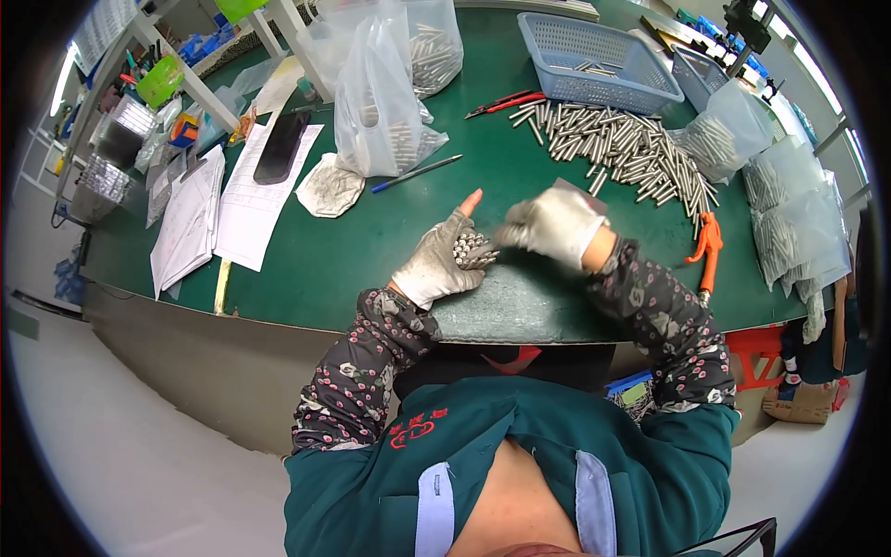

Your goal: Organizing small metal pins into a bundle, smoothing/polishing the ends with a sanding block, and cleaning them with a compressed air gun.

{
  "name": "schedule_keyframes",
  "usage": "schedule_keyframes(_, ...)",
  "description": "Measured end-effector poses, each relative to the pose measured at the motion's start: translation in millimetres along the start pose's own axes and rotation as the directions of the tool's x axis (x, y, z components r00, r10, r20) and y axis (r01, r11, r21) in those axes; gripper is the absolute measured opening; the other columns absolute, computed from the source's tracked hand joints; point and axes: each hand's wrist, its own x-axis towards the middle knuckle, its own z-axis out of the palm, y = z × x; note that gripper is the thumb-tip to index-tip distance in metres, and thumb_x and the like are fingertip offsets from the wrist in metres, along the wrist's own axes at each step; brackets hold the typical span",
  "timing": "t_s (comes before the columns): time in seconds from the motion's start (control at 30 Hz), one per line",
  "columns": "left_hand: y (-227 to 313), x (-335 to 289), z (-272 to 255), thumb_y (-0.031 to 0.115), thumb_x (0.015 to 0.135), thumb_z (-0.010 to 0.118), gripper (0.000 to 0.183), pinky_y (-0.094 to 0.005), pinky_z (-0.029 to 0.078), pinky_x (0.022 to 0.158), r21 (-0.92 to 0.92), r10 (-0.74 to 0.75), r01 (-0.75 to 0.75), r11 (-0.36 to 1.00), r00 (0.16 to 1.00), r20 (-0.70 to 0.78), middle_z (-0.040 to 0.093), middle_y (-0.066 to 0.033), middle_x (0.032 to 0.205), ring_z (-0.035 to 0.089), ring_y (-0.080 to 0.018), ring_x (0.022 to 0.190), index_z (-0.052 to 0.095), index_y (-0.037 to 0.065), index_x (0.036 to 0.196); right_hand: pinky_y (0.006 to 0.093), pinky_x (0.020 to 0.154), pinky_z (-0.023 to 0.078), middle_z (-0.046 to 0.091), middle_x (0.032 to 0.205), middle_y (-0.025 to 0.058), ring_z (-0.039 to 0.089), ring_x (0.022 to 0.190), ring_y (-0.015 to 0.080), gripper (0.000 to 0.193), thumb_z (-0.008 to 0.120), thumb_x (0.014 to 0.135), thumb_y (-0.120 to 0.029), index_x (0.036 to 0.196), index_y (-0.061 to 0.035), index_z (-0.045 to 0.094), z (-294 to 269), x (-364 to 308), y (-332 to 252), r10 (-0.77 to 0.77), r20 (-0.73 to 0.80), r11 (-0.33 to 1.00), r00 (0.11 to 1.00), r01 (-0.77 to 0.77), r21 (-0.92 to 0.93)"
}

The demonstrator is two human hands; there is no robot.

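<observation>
My left hand (444,260), in a whitish glove with the thumb tip bare, is closed round a bundle of short metal pins (471,249), their round ends facing up. Just to its right is my right hand (549,226), also gloved and slightly blurred. Its fingers are curled together close to the bundle; whatever they pinch is hidden. A small flat grey piece (577,197) shows behind the right hand, and I cannot tell if it is held. Beyond lies a loose heap of metal pins (631,153) on the green table (371,241).
A blue basket (603,88) holding a few pins stands behind the heap, beside red-handled pliers (506,104). An orange air gun (707,243) lies at right, near bags of pins (794,223). Leftward are a pen (418,174), a white cloth (331,186), a phone (281,148) and papers (190,218).
</observation>
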Motion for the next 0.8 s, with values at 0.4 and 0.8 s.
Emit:
schedule_keyframes(0.4, -5.0, 3.1, 1.6, 0.0, 0.058, 0.065, 0.091, -0.0229, 0.042, 0.07, -0.016, 0.102, -0.102, 0.995, 0.995, 0.002, 0.051, -0.0019, 0.075, 0.049, -0.012, 0.068, 0.022, 0.011, 0.137, 0.034, 0.052, 0.046, 0.059, 0.06, 0.009, 0.058, 0.056, 0.0263, 0.03, 0.06, 0.074, -0.042, 0.072, -0.013, 0.065, -8.6, 2.6, 9.6, 0.059, 0.008, 0.995, 0.998, -0.058, -0.086)
schedule_keyframes(0.8, -1.8, 1.5, 2.7, -0.006, 0.058, 0.065, 0.09, -0.0193, 0.038, 0.078, 0.06, 0.019, -0.017, 0.998, 1.0, -0.025, 0.044, -0.0041, 0.098, 0.043, -0.0081, 0.084, 0.026, 0.015, 0.136, 0.0391, 0.056, 0.046, 0.059, 0.06, 0.0116, 0.058, 0.059, 0.0305, 0.037, 0.057, 0.072, -0.048, 0.073, -0.0124, 0.067, 1.5, -4.9, 14.3, -0.048, 0.097, 0.998, 0.994, 0.045, 0.033)
